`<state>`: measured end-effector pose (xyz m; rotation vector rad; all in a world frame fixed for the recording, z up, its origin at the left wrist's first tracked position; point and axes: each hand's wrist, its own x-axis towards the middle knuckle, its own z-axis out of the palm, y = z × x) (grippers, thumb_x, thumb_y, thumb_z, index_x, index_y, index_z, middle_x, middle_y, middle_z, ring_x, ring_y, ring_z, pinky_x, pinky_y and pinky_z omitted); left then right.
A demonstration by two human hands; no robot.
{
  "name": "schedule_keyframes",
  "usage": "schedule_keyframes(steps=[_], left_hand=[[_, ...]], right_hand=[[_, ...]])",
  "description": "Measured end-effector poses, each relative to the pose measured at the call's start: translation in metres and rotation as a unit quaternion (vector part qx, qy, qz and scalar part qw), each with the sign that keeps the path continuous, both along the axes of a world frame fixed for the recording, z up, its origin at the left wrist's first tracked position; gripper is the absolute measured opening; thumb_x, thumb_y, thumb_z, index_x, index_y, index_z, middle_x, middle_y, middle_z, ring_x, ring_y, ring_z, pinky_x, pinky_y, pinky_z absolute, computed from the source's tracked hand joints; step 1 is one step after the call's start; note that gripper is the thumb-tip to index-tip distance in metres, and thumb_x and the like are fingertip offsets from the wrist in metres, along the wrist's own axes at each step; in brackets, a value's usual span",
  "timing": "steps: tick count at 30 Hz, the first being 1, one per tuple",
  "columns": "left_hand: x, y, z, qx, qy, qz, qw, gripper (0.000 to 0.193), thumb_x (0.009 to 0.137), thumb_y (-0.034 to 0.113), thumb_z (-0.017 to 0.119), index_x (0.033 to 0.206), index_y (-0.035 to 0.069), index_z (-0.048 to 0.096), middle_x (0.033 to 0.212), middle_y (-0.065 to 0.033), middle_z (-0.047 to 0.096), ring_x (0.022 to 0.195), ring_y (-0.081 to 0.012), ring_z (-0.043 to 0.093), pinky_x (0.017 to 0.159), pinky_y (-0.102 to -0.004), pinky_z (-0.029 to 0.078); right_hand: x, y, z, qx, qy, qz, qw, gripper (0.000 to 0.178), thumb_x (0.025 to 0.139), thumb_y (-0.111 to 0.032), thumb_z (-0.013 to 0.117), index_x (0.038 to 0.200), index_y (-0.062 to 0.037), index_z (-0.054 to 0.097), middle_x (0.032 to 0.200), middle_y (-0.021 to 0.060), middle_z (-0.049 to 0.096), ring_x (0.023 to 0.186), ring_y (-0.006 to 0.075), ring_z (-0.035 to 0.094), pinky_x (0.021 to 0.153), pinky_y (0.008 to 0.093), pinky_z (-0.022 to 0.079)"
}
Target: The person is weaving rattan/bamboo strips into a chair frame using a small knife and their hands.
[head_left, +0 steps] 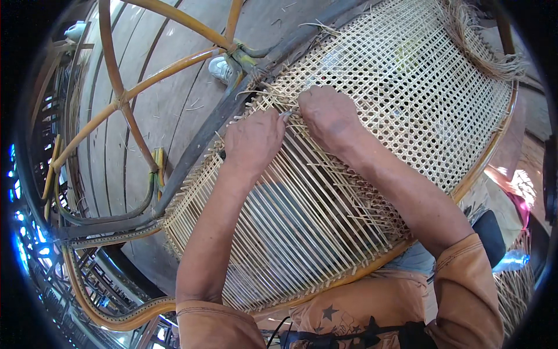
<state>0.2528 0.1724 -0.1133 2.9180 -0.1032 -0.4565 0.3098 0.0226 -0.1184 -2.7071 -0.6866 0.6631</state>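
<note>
Nearest, bare parallel cane strands await cross-weaving; beyond, the woven mesh looks finished, roughly half the panel. Left hand and right hand pinch strands at the weave's edge, fingers closed.

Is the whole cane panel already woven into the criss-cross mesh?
No, the cane panel shows mesh only in its far part; the part nearer the person holds just parallel strands, with both hands at the boundary.

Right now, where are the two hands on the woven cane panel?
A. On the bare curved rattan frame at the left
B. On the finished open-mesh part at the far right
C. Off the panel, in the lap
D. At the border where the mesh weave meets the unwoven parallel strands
D: the left hand and right hand lie side by side on the cane panel, exactly where the crossed mesh ends and the plain parallel strands begin.
</note>
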Motion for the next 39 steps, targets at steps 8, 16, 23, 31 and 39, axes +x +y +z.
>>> schedule_keyframes(steps=[8, 16, 23, 31, 39], left_hand=[[-0.002, 0.001, -0.001, 0.005, 0.006, 0.009, 1.0, 0.034, 0.092, 0.034, 0.046, 0.083, 0.006, 0.063, 0.078, -0.0135, 0.066, 0.07, -0.0314, 0.065, 0.061, -0.042, 0.052], [0.002, 0.001, -0.001, -0.012, 0.028, 0.033, 0.999, 0.034, 0.09, 0.035, 0.049, 0.078, 0.007, 0.064, 0.075, -0.0149, 0.066, 0.072, -0.0326, 0.065, 0.064, -0.0446, 0.051], [0.0, 0.004, 0.0, -0.02, 0.071, 0.035, 0.997, 0.034, 0.09, 0.033, 0.048, 0.081, 0.006, 0.066, 0.075, -0.0161, 0.066, 0.074, -0.0334, 0.065, 0.067, -0.0445, 0.052], [-0.006, 0.02, 0.02, -0.037, 0.135, 0.137, 0.981, 0.03, 0.084, 0.033, 0.056, 0.094, 0.007, 0.066, 0.088, -0.0165, 0.067, 0.089, -0.0326, 0.064, 0.08, -0.0449, 0.049], [-0.012, 0.005, -0.008, -0.241, -0.041, 0.254, 0.936, 0.026, 0.085, 0.028, 0.055, 0.092, 0.004, 0.061, 0.088, -0.0191, 0.063, 0.084, -0.0371, 0.061, 0.074, -0.0462, 0.047]], right_hand=[[0.014, -0.016, -0.021, 0.149, -0.007, 0.118, 0.982, 0.016, 0.081, -0.009, 0.054, 0.095, -0.01, 0.063, 0.095, 0.0123, 0.058, 0.083, 0.0328, 0.063, 0.07, 0.0418, 0.051], [0.023, -0.016, -0.029, 0.147, -0.05, 0.203, 0.967, 0.017, 0.084, -0.019, 0.061, 0.1, -0.0154, 0.064, 0.096, 0.0034, 0.061, 0.076, 0.0263, 0.064, 0.064, 0.0347, 0.052], [0.037, -0.009, -0.021, 0.115, -0.005, 0.314, 0.942, 0.015, 0.082, -0.009, 0.056, 0.095, -0.0044, 0.05, 0.089, 0.0121, 0.05, 0.067, 0.0329, 0.057, 0.059, 0.0426, 0.048], [0.043, 0.003, -0.023, 0.102, -0.011, 0.331, 0.938, 0.013, 0.089, -0.009, 0.047, 0.099, -0.0012, 0.046, 0.093, 0.0138, 0.048, 0.067, 0.0295, 0.057, 0.059, 0.0392, 0.049], [0.04, -0.026, -0.006, 0.094, -0.021, 0.266, 0.959, 0.023, 0.087, -0.009, 0.047, 0.109, -0.0034, 0.05, 0.108, 0.0161, 0.053, 0.092, 0.0321, 0.06, 0.076, 0.0386, 0.052]])
